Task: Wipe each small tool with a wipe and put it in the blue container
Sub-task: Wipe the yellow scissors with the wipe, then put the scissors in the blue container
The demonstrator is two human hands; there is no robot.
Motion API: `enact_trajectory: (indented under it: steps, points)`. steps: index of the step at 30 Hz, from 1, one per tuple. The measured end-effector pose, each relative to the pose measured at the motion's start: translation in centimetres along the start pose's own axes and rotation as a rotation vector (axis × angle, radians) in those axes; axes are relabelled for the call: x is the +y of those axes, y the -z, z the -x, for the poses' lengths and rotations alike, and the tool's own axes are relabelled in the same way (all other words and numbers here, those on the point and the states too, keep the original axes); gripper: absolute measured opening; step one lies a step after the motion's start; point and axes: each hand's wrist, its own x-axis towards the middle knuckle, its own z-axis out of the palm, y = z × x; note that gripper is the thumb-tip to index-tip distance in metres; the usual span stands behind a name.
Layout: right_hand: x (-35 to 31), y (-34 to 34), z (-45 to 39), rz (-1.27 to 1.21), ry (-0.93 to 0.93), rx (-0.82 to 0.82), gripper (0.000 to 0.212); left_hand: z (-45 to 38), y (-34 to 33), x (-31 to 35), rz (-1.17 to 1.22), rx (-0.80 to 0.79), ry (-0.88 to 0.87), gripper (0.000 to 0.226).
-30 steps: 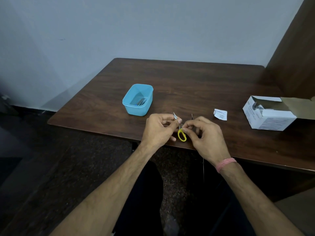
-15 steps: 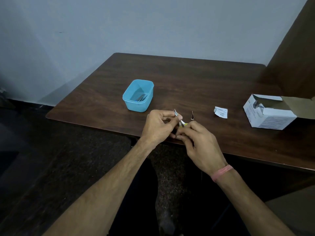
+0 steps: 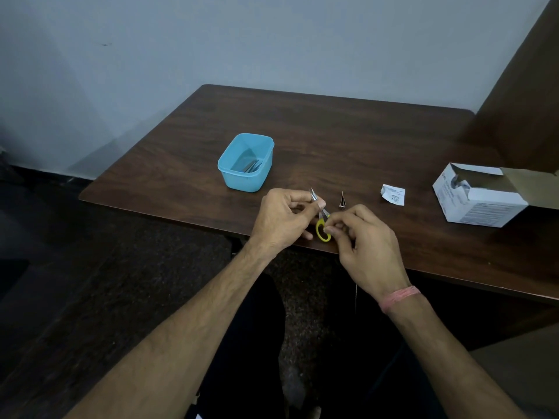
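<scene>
Small scissors (image 3: pixel 322 225) with yellow handles and a thin metal tip sit between my two hands at the table's near edge. My left hand (image 3: pixel 281 220) pinches the blades near the tip. My right hand (image 3: pixel 367 243) pinches the scissors just above the yellow loop; whether a wipe lies under its fingertips cannot be made out. The blue container (image 3: pixel 247 161) stands to the upper left with metal tools inside. A tiny dark pointed tool (image 3: pixel 342 199) lies on the table just beyond my hands.
A torn white wipe packet (image 3: pixel 393 195) lies to the right. An open white cardboard box (image 3: pixel 478 196) stands at the far right. The dark wooden table (image 3: pixel 332 140) has a wall behind it and a brown panel at its right end.
The yellow handle loop, hidden behind my right fingers half a second ago, shows again. My right hand has slid down along the scissors; my left hand keeps its pinch on the blades.
</scene>
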Motion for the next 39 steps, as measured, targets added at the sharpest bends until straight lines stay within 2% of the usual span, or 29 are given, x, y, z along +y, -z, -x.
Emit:
enact_trajectory:
  steps: [6, 13, 16, 20, 25, 30, 34, 39]
  points:
    - [-1.0, -1.2, -2.6, -0.004, -0.017, 0.020, 0.014, -0.1, 0.5, 0.2, 0.015, -0.029, -0.002, 0.011]
    - [1.1, -0.5, -2.0, -0.150, -0.016, 0.114, 0.012, 0.0, 0.3, 0.6, 0.127, -0.017, 0.032, 0.016]
    - [1.6, -0.6, -1.9, -0.113, -0.026, 0.060, 0.014, 0.0, 0.5, 0.6, 0.201, -0.029, 0.055, 0.020]
    - [1.3, -0.8, -2.1, -0.349, -0.146, -0.002, 0.018, 0.1, 1.0, 0.8, 0.255, -0.047, 0.080, 0.019]
    - [1.7, -0.1, -2.2, -0.492, -0.163, -0.109, 0.012, 0.1, 1.2, 0.8, 0.248, -0.066, 0.065, 0.021]
    - [2.1, 0.2, -2.4, -0.594, -0.178, -0.073, 0.007, 0.0, 1.1, 1.1, 0.232, -0.055, 0.070, 0.024]
    - [3.2, 0.0, -2.4, -0.585, -0.208, -0.024, 0.005, -0.6, 3.2, 2.5, 0.270, 0.050, 0.043, 0.021]
    - [3.3, 0.1, -2.6, -0.562, -0.224, -0.024, 0.003, -4.4, 10.4, 7.3, 0.139, 0.258, 0.047, 0.012]
